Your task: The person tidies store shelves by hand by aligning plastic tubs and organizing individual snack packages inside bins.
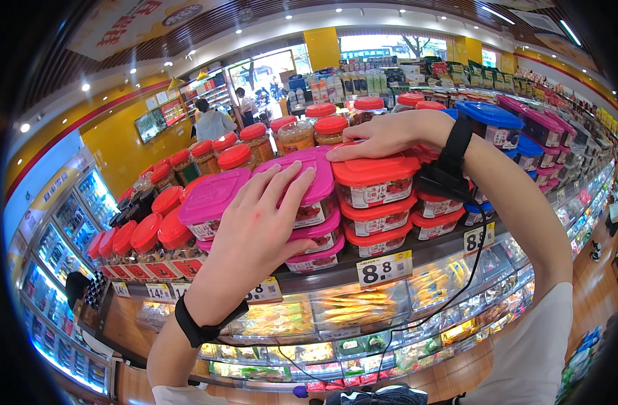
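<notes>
My left hand [265,212] lies with fingers spread on the magenta lid of a plastic food tub [320,177], at the top of a stack. Beside it to the left is another magenta-lidded tub [213,196]. My right hand [378,137] reaches over from the right, its fingers resting on the top red-lidded tub [376,173], near where the red and magenta lids meet. Part of that hand's fingers is hidden behind the hand itself. More red-lidded tubs [380,221] are stacked under the top one. Neither hand is wrapped round a tub.
Red-capped jars [174,231] line the left and back. Blue-lidded tubs [490,116] stand at the right. Price tags [384,269] hang on the shelf edge above lit bins of packaged snacks [359,307]. A black cable [476,263] dangles from my right wrist. Two people stand far back left.
</notes>
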### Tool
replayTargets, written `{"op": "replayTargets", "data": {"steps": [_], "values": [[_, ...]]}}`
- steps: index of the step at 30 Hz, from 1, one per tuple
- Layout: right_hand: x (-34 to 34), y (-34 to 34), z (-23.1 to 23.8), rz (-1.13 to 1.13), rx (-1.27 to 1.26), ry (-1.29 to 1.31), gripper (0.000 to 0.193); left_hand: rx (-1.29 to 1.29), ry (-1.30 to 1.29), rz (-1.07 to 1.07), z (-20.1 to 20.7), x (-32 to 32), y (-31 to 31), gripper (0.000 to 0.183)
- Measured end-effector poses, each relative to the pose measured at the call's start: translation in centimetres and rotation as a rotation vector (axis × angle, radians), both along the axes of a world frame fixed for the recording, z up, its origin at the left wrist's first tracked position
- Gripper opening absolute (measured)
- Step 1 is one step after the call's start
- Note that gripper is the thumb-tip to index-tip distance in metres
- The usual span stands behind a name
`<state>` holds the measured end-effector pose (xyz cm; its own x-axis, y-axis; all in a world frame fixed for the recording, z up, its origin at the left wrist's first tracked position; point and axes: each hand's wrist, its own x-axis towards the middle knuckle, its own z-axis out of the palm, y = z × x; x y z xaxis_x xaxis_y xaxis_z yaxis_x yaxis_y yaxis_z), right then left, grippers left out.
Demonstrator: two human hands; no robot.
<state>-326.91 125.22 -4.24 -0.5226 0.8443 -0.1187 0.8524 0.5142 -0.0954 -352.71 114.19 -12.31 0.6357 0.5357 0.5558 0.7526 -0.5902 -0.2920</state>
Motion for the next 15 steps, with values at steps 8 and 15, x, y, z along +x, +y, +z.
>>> {"op": "replayTargets", "data": {"steps": [8,15], "values": [[0.6,0.7,-1.3,-0.014,0.024,0.065,0.111,0.053,-0.018,0.005,-0.5,0.3,-0.4,0.103],[1.8,-1.9,-0.4,0.101,0.126,0.118,0.077,0.173,-0.005,0.079,-4.0,0.7,-0.8,0.119]]}}
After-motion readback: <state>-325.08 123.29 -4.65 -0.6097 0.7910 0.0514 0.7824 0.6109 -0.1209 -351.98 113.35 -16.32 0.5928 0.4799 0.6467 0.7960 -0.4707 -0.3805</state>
